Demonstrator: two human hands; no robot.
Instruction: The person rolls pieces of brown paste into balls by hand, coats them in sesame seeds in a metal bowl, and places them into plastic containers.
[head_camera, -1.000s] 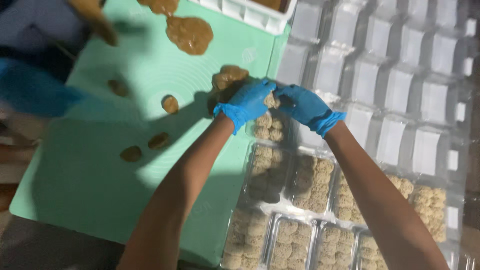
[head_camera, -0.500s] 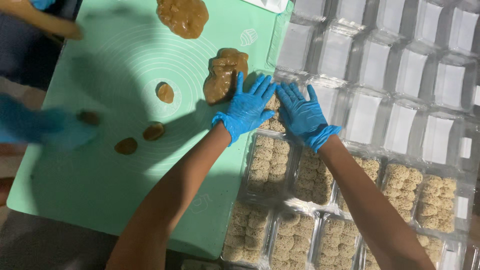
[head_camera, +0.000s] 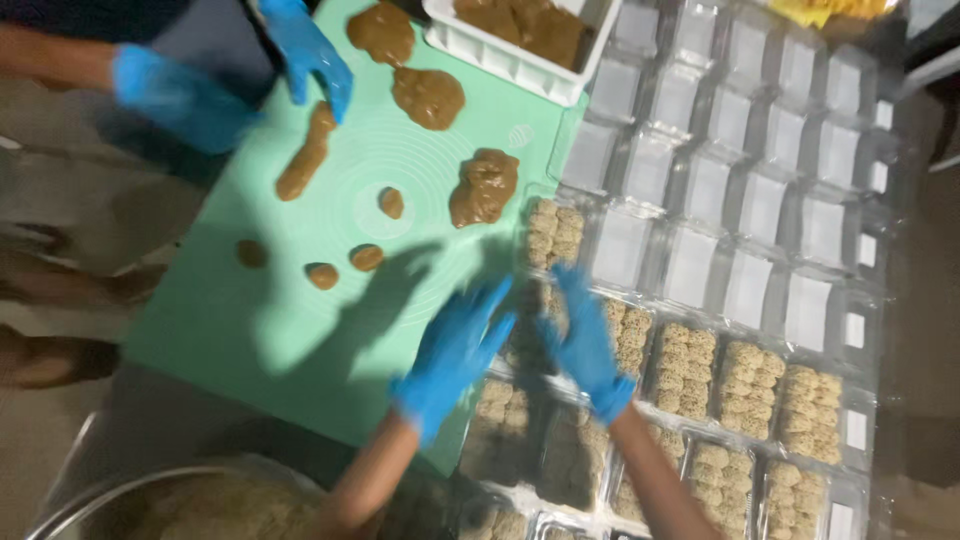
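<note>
Both my hands wear blue gloves. My left hand (head_camera: 452, 353) hovers with fingers spread at the right edge of the green mat (head_camera: 250, 330), holding nothing. My right hand (head_camera: 585, 340) is also spread and empty, just above clear plastic trays filled with pale round pieces (head_camera: 700, 372). A brown dough lump (head_camera: 484, 187) lies on the mat beyond my hands. Small dough balls (head_camera: 366, 257) sit further left. The image is motion-blurred.
Another person's blue-gloved hands (head_camera: 310, 55) work a long dough roll (head_camera: 305, 155) at the mat's far left. A white tub of brown dough (head_camera: 520, 35) stands at the top. Empty clear trays (head_camera: 760, 190) fill the right. A metal bowl (head_camera: 180, 500) sits at the bottom left.
My hands have drawn back toward me from the dough lump and trays. The view shifted, now showing the white tub and the other person's hands on the roll.
</note>
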